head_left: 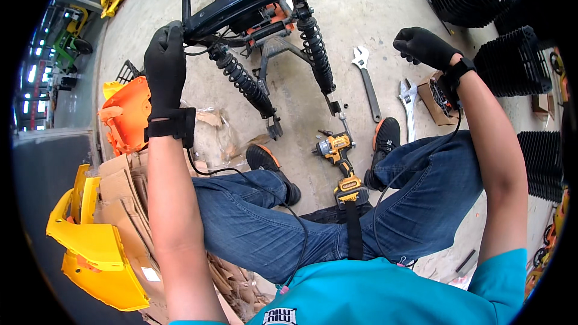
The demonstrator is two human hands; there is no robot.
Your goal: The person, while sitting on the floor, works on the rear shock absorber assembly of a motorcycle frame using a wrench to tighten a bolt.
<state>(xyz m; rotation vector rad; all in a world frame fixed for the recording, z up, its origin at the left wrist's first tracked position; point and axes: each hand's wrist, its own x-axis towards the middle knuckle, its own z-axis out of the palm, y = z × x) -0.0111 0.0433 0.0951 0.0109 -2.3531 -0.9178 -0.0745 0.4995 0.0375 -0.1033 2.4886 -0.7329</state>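
In a black glove, my left hand (pixel 165 66) is closed around the left side of a black metal vehicle frame (pixel 244 5). Two coil-spring shock absorbers, a left one (pixel 241 78) and a right one (pixel 314 45), slant down from the frame toward the floor. My right hand (pixel 426 47), also gloved, hangs in the air to the right of the frame with its fingers curled; whatever they may hold is hidden. A yellow-and-black cordless impact wrench (pixel 339 147) lies between my shoes. Two adjustable wrenches, one dark-handled (pixel 368 87) and one silver (pixel 409 105), lie below my right hand.
Orange (pixel 127 114) and yellow plastic panels (pixel 90 241) lie by flattened cardboard (pixel 126 195) at my left. Stacked black ribbed crates (pixel 512 60) stand at the right, near a small cardboard box of parts (pixel 432 108). Cables run from both wrist straps across my legs.
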